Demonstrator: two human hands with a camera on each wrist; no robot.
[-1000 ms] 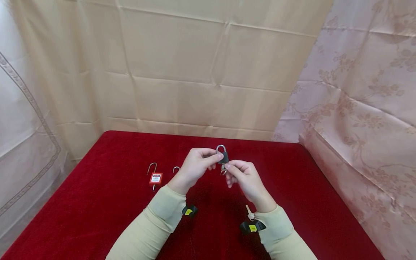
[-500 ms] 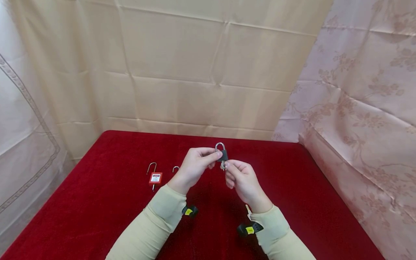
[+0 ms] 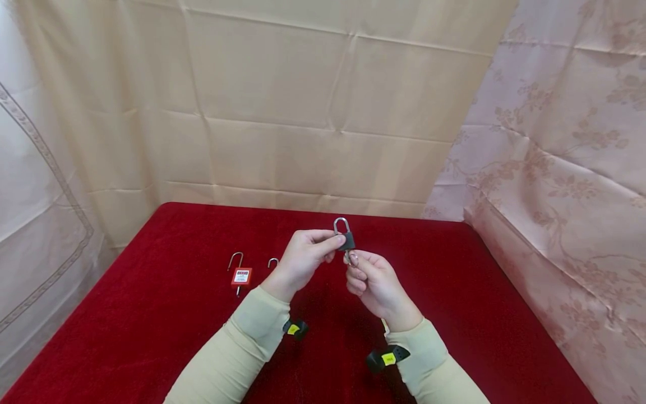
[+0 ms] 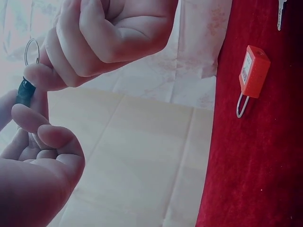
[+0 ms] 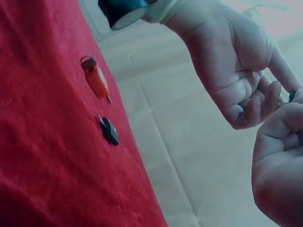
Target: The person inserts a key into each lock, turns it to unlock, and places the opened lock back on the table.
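Note:
A small dark padlock (image 3: 347,241) with a silver shackle (image 3: 341,225) is held up above the table, shackle upward. My left hand (image 3: 305,258) pinches its body from the left side between thumb and fingers. Just below, my right hand (image 3: 379,283) pinches a key (image 3: 348,258) at the underside of the padlock, its other fingers curled in. In the left wrist view a thin key ring (image 4: 31,52) sticks out past the right hand's fingertips. Fingers cover much of the key, and whether the shackle's foot is free of the body is hidden.
An orange-red padlock (image 3: 242,276) with raised shackle and key lies left on the red cloth (image 3: 192,235). Partly behind the left hand is another shackle (image 3: 273,262); the right wrist view shows its black padlock (image 5: 110,131). Elsewhere lie another orange padlock (image 4: 255,71) and a loose key (image 4: 281,15).
The right hand has turned the key's bow and its fingers have curled further in. The shackle now stands higher above the padlock body. The left hand has stayed nearly still.

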